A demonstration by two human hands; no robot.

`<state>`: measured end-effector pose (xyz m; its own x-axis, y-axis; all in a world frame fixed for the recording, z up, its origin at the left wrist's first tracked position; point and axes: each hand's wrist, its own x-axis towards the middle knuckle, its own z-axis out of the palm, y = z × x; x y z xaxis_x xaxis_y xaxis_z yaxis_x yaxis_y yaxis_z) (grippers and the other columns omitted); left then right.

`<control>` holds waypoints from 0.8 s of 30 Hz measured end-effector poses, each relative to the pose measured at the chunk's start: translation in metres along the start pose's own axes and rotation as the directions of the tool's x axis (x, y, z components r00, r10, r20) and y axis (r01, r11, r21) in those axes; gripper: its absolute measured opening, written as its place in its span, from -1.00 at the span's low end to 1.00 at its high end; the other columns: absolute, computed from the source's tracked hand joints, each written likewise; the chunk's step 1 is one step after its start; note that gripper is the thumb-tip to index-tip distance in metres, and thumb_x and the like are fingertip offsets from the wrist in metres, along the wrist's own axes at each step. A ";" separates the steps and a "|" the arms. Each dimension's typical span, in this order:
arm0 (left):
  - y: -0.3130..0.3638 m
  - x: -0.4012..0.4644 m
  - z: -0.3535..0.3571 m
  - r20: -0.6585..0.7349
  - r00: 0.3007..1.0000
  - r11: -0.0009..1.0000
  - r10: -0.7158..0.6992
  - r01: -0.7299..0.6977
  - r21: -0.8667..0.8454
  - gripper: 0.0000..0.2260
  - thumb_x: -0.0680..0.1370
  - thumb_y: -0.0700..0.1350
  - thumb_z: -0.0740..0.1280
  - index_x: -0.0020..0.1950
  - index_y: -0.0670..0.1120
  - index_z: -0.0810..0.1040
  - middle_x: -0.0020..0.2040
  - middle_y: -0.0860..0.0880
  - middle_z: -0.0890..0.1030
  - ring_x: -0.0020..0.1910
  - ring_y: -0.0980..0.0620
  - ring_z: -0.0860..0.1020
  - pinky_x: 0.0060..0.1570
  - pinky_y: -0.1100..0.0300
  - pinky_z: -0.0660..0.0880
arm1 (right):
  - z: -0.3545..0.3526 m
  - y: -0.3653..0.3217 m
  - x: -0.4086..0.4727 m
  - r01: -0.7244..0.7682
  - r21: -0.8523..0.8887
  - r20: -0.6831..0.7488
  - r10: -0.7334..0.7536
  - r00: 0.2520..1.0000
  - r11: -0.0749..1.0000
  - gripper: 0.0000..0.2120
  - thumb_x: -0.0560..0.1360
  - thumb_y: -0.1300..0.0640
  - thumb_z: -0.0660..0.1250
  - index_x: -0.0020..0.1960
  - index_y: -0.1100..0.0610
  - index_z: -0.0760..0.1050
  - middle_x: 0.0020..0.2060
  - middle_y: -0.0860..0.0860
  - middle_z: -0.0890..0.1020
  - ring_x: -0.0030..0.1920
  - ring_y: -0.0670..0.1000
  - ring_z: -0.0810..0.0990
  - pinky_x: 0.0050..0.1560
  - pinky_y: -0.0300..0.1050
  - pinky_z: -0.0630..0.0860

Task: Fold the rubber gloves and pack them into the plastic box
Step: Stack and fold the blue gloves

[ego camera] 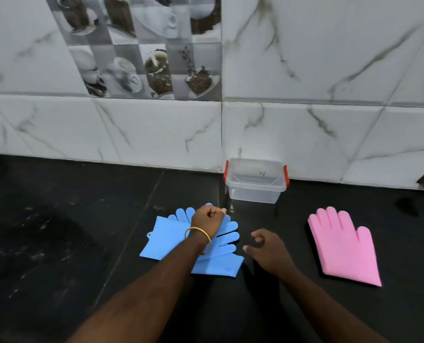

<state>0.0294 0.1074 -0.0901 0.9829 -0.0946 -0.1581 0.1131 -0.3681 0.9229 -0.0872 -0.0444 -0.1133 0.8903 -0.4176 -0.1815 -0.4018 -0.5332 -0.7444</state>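
Note:
Two blue rubber gloves (167, 240) lie overlapped and flat on the black counter, fingers pointing toward the wall and to the right. My left hand (208, 219), closed into a fist, rests on their fingers; I see no glove inside the fist. A gold bangle sits on that wrist. My right hand (267, 251) hovers just right of the blue gloves, fingers loosely curled and apart, holding nothing. A pink rubber glove (342, 246) lies flat further right, fingers toward the wall. The clear plastic box (255, 194) with red side clips stands lidless and empty against the wall.
The black counter (57, 243) meets a white marble-tile wall (329, 132) right behind the box. A dark smudge (407, 206) marks the counter at far right, below a chipped spot in the wall's base.

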 end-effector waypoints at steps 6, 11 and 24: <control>-0.047 0.036 -0.104 -0.185 0.978 0.936 -0.097 0.153 0.316 -0.73 0.45 -0.03 0.44 0.10 -0.10 0.61 0.10 -0.12 0.63 0.14 -0.14 0.57 0.19 0.07 0.46 | 0.048 -0.024 0.007 -0.061 -0.015 -0.011 0.061 0.998 0.998 -0.76 0.40 -0.04 0.47 -0.07 0.00 0.46 -0.20 -0.14 0.57 -0.14 -0.07 0.57 -0.06 -0.12 0.51; -0.085 0.050 -0.143 -0.133 0.962 0.802 -0.238 0.272 0.532 -0.35 0.37 0.15 0.46 0.35 -0.14 0.42 0.32 -0.16 0.49 0.30 -0.21 0.46 0.27 -0.02 0.43 | 0.063 -0.042 0.028 -0.162 -0.024 -0.001 0.163 0.987 0.986 -0.78 0.39 -0.02 0.49 -0.16 0.11 0.55 -0.25 -0.02 0.61 -0.16 0.01 0.59 -0.11 -0.09 0.47; -0.063 0.055 -0.142 0.029 0.997 0.953 0.075 -0.081 0.291 -0.73 0.47 -0.06 0.39 -0.28 -0.02 0.31 -0.34 0.06 0.42 -0.28 0.01 0.42 -0.26 0.15 0.37 | 0.047 -0.055 0.023 -0.168 0.362 -0.010 0.184 0.983 0.917 -0.80 0.39 0.18 0.48 -0.27 0.11 0.45 -0.34 0.04 0.58 -0.34 -0.03 0.52 -0.35 -0.14 0.45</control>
<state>0.0973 0.2572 -0.1072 0.9840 -0.1488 -0.0981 -0.0137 -0.6122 0.7906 -0.0340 0.0098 -0.1064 0.7989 -0.5162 -0.3088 -0.4404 -0.1523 -0.8848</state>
